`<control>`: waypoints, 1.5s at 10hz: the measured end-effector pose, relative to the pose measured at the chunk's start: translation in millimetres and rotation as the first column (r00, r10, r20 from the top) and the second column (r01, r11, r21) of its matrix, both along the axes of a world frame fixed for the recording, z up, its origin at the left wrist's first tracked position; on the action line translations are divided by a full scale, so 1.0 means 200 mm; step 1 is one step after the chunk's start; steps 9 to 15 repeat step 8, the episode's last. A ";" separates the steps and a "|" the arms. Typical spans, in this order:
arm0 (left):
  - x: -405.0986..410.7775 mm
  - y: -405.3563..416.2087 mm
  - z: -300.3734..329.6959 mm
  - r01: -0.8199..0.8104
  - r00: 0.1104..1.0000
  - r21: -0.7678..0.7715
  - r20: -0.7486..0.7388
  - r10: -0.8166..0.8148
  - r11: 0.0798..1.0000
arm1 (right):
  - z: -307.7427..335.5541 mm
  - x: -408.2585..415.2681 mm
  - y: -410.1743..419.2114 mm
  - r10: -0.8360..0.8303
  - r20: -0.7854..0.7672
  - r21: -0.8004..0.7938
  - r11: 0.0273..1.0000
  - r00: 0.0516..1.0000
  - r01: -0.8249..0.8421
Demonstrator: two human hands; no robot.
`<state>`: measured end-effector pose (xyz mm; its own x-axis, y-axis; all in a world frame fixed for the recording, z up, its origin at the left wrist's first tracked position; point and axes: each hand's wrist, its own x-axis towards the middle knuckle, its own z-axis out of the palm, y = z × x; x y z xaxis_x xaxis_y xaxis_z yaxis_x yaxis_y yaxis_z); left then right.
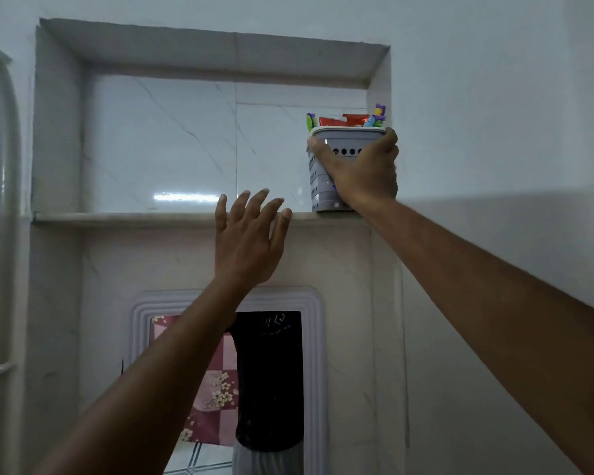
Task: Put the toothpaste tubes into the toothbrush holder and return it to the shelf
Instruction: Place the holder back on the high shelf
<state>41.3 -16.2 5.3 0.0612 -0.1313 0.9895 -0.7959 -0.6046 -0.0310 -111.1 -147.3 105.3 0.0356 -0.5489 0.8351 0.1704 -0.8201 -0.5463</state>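
Gripping grey toothbrush holder (319, 173) on shelf (151, 217), right hand (360, 169); left hand (247, 241) spread, empty; tube (343, 120) lettering unreadable

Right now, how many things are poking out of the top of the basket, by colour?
Red toothpaste tubes: 2
Green toothbrush: 1
Purple toothbrush: 1
Blue toothbrush: 1
Total: 5, all in the grey holder in the right hand's grip.

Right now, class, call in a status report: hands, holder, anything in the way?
Right hand gripping toothbrush holder; left hand open, empty. Holder on shelf, toothpaste tubes inside. Nothing in the way.
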 end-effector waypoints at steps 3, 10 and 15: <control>0.01 0.00 -0.01 -0.011 1.000 0.003 0.010 0.011 1.000 | -0.16 0.14 -0.08 -0.069 -0.186 -0.025 0.998 0.980 0.065; -0.05 0.13 0.01 0.187 0.969 0.093 -0.183 -0.168 0.978 | -0.33 -0.05 -0.06 -0.067 -0.151 -0.171 0.984 0.986 0.041; -0.05 0.13 0.01 0.187 0.969 0.093 -0.183 -0.168 0.978 | -0.33 -0.05 -0.06 -0.067 -0.151 -0.171 0.984 0.986 0.041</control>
